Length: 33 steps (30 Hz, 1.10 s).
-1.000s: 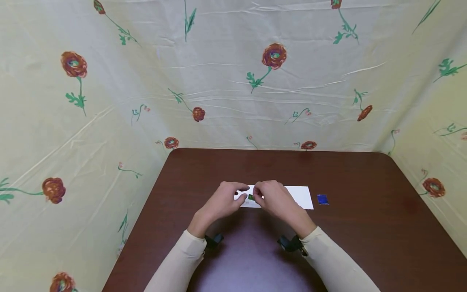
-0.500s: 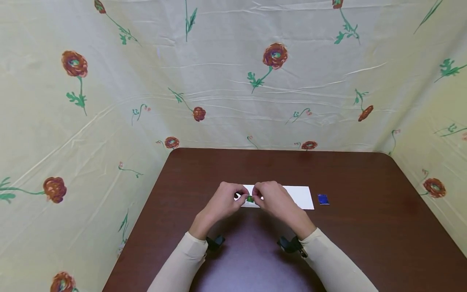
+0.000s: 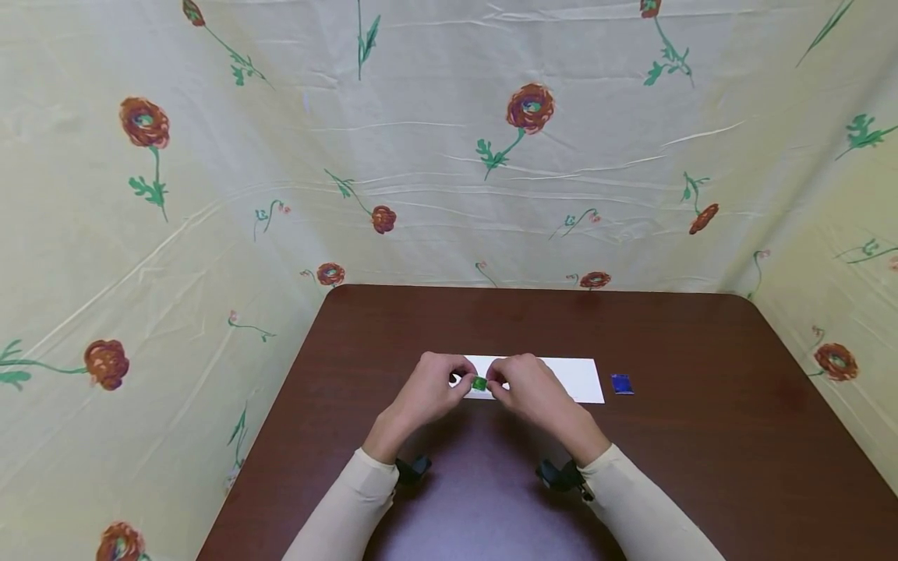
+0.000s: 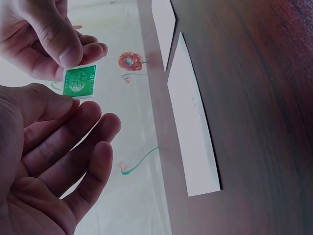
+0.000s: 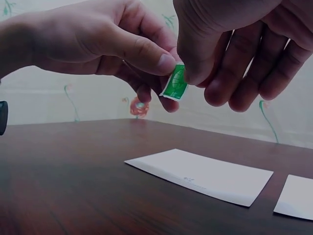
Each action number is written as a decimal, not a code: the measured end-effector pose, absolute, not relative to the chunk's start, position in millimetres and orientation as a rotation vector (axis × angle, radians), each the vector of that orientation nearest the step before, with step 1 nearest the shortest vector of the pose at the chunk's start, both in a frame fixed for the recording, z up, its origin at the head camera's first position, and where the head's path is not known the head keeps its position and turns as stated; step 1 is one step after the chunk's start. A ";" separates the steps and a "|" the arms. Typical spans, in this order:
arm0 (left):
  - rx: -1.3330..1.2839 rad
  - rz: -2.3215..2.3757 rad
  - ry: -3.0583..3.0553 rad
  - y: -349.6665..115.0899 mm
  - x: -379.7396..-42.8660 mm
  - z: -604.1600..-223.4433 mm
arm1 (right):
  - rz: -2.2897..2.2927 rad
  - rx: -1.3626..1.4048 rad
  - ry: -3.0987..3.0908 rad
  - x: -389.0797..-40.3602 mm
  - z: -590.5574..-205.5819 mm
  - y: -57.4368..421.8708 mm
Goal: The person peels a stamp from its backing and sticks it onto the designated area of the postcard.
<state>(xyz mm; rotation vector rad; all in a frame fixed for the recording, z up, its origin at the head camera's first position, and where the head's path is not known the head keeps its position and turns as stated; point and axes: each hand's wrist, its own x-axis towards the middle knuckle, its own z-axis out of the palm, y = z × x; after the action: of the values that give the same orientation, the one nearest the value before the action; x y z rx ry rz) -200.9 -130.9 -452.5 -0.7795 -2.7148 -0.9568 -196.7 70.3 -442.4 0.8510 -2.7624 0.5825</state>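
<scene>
A small green postage stamp (image 4: pixel 79 82) with a toothed white edge and a globe design is held up between my two hands. In the left wrist view, my left hand (image 4: pixel 54 147) pinches one edge between thumb and index finger, its other fingers loosely spread. My right hand (image 5: pixel 244 54) pinches the opposite edge with thumb and fingertip. From the head view, the stamp (image 3: pixel 479 383) overlaps a white paper strip, with the left hand (image 3: pixel 435 382) and right hand (image 3: pixel 529 382) on either side. In the wrist views it is clear above the table.
Two flat white paper pieces lie on the brown table (image 3: pixel 673 467): one (image 5: pixel 205 176) bears small faint print, the other (image 5: pixel 298 196) lies beside it. A small shiny blue square (image 3: pixel 621 383) sits right of the paper. A flowered curtain (image 3: pixel 421 117) surrounds the table.
My left thumb and index finger have come together onto the stamp's edge. The stamp has turned to show more of its green face, and the right hand has lowered slightly.
</scene>
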 end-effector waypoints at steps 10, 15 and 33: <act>-0.668 -0.906 -2.678 -132.4 -198.1 -454.9 | 0.621 0.836 -2.700 -194.6 -442.0 68.1; -0.677 -0.946 -2.643 -132.4 -196.6 -454.1 | 0.634 0.816 -2.686 -194.9 -442.2 67.7; -0.869 -0.998 -2.717 -129.5 -195.8 -460.3 | 0.601 0.952 -2.662 -193.9 -446.4 65.5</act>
<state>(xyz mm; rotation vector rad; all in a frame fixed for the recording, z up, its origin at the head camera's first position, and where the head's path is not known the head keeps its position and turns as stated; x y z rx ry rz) -195.8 -129.5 -460.3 -0.8692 -2.7173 -0.9984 -193.9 65.5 -446.4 0.9517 -2.6616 0.6006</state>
